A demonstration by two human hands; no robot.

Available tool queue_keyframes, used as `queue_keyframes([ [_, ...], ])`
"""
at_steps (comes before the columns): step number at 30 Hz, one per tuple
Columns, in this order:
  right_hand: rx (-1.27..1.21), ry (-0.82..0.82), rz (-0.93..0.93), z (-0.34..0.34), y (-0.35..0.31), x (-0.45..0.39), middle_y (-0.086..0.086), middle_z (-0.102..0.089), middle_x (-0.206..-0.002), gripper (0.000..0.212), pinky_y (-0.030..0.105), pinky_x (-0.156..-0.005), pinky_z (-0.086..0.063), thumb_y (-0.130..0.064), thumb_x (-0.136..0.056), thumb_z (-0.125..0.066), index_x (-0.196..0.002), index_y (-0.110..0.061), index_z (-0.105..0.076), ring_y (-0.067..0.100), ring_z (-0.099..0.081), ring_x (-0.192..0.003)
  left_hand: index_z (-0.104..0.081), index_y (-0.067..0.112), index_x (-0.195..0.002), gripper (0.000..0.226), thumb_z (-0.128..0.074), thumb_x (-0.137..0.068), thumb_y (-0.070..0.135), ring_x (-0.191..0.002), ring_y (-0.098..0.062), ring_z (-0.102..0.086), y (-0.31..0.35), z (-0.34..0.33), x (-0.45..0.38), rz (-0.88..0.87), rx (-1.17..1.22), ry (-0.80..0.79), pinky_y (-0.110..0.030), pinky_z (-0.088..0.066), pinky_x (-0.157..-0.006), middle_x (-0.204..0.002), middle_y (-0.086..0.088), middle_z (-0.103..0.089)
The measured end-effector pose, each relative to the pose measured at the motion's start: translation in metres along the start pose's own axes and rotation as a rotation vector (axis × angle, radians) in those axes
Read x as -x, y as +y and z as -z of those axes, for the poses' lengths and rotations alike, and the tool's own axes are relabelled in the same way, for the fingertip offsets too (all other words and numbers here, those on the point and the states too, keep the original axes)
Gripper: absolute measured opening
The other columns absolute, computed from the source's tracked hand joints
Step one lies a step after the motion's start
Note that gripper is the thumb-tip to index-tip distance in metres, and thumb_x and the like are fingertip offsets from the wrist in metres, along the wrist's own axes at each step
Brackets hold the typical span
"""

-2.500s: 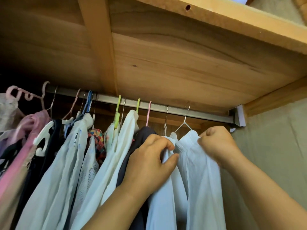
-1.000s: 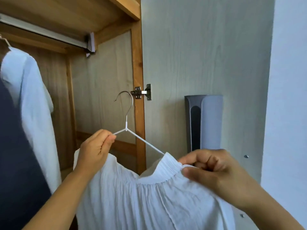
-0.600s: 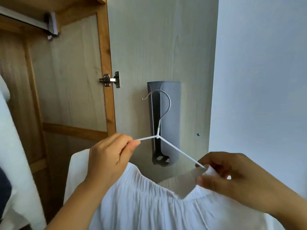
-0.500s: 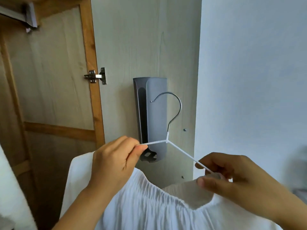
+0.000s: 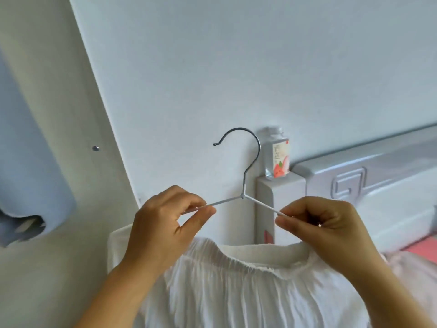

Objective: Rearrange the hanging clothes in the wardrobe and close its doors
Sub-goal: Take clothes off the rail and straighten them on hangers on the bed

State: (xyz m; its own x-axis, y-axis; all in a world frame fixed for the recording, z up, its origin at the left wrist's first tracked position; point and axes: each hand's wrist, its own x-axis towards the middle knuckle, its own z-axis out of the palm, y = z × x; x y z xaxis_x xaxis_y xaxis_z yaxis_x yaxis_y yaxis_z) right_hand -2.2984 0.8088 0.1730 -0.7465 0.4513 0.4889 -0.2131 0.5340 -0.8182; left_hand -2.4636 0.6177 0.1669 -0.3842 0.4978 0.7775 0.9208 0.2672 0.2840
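White pleated garment [image 5: 248, 292] below both grips, white wire hanger [image 5: 257, 204] between them with a grey metal hook, pale blue-grey wall [image 5: 236, 67] behind, small bottle [image 5: 277, 159] above the right grip — clear, label white with pink-red fruit — blue-grey holder [image 5: 28, 176] far left, pink bedding [image 5: 423, 247] at right.

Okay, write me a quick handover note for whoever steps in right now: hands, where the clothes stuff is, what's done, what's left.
Left hand: grip pinching the left arm of the white hanger.
Right hand: grip pinching the hanger's right arm.
White garment: hangs on the hanger, held in the air facing the wall and the bed headboard; its hook is on nothing.
Done: not judgeable from this view.
Left: hang the garment on the wardrobe rail and close the doors; rail and doors are out of view.
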Motion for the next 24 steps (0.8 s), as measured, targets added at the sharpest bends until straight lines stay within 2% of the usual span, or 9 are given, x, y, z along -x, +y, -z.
queue_keyframes([
  [2,0.049,0.071,-0.042,0.011,0.009,0.010,0.013,-0.058,-0.054,0.024,0.013,-0.049,-0.036,-0.005,-0.069,-0.078,-0.058,-0.024,-0.069,0.007,-0.044,-0.047,-0.069,0.025,-0.090,0.049,-0.049,-0.080,0.068,-0.080,-0.002,-0.059,-0.005,-0.020,-0.005,-0.031,0.071,-0.094,-0.031,-0.052,-0.069,-0.090,0.016,-0.062],
  [4,0.089,0.162,-0.099,0.023,0.016,0.022,0.014,-0.058,-0.056,0.023,0.016,-0.050,-0.037,-0.005,-0.069,-0.079,-0.059,-0.024,-0.070,0.008,-0.045,-0.049,-0.067,0.029,-0.097,0.057,-0.046,-0.074,0.077,-0.075,-0.002,-0.057,-0.009,-0.038,-0.009,-0.031,0.091,-0.176,-0.028,-0.051,-0.067,-0.096,0.019,-0.060],
  [8,0.170,0.342,-0.192,0.044,0.022,0.052,0.017,-0.060,-0.060,0.024,0.019,-0.051,-0.038,-0.004,-0.068,-0.079,-0.062,-0.026,-0.071,0.010,-0.047,-0.051,-0.062,0.035,-0.106,0.070,-0.048,-0.059,0.085,-0.080,-0.004,-0.057,-0.010,-0.070,-0.015,-0.024,0.136,-0.300,-0.017,-0.042,-0.066,-0.097,0.024,-0.057],
  [10,0.212,0.404,-0.217,0.051,0.021,0.071,0.015,-0.061,-0.060,0.025,0.018,-0.051,-0.037,-0.002,-0.068,-0.079,-0.062,-0.026,-0.071,0.009,-0.047,-0.051,-0.057,0.037,-0.110,0.075,-0.054,-0.054,0.086,-0.082,-0.007,-0.055,-0.005,-0.089,-0.017,-0.006,0.177,-0.348,-0.018,-0.039,-0.064,-0.095,0.026,-0.056],
  [14,0.282,0.537,-0.301,0.063,0.016,0.113,0.015,-0.058,-0.057,0.025,0.017,-0.051,-0.036,-0.001,-0.067,-0.078,-0.061,-0.023,-0.070,0.009,-0.045,-0.051,-0.058,0.036,-0.085,0.061,-0.051,-0.053,0.087,-0.069,-0.010,-0.059,0.016,-0.129,-0.018,-0.018,0.305,-0.440,-0.024,-0.045,-0.058,-0.069,0.019,-0.061],
  [17,0.328,0.636,-0.381,0.074,0.010,0.147,0.015,-0.060,-0.057,0.025,0.015,-0.050,-0.037,0.001,-0.066,-0.078,-0.059,-0.022,-0.071,0.008,-0.046,-0.051,-0.056,0.036,-0.086,0.060,-0.044,-0.055,0.086,-0.070,-0.001,-0.057,0.043,-0.158,-0.013,-0.101,0.407,-0.507,-0.016,-0.039,-0.055,-0.083,0.027,-0.060],
  [19,0.366,0.737,-0.436,0.084,0.006,0.172,0.013,-0.061,-0.058,0.027,0.014,-0.050,-0.037,-0.001,-0.066,-0.079,-0.058,-0.026,-0.071,0.007,-0.046,-0.050,-0.057,0.035,-0.083,0.060,-0.043,-0.057,0.087,-0.071,0.000,-0.057,0.067,-0.176,-0.009,-0.148,0.486,-0.565,-0.015,-0.038,-0.055,-0.078,0.025,-0.061],
  [22,0.373,0.835,-0.499,0.097,-0.006,0.203,0.010,-0.060,-0.057,0.013,0.014,-0.050,-0.037,-0.029,-0.062,-0.085,-0.061,-0.025,-0.072,0.006,-0.046,-0.050,-0.056,0.034,-0.081,0.059,-0.040,-0.059,0.087,-0.066,-0.003,-0.056,0.104,-0.201,-0.001,-0.235,0.536,-0.635,-0.015,-0.038,-0.058,-0.075,0.023,-0.061],
  [24,0.378,0.914,-0.531,0.108,-0.015,0.224,0.005,-0.061,-0.055,0.015,0.011,-0.050,-0.037,-0.016,-0.066,-0.083,-0.058,-0.021,-0.071,0.006,-0.046,-0.050,-0.056,0.032,-0.077,0.059,-0.037,-0.060,0.086,-0.069,-0.004,-0.056,0.132,-0.215,0.005,-0.294,0.571,-0.674,-0.015,-0.037,-0.057,-0.071,0.019,-0.061],
])
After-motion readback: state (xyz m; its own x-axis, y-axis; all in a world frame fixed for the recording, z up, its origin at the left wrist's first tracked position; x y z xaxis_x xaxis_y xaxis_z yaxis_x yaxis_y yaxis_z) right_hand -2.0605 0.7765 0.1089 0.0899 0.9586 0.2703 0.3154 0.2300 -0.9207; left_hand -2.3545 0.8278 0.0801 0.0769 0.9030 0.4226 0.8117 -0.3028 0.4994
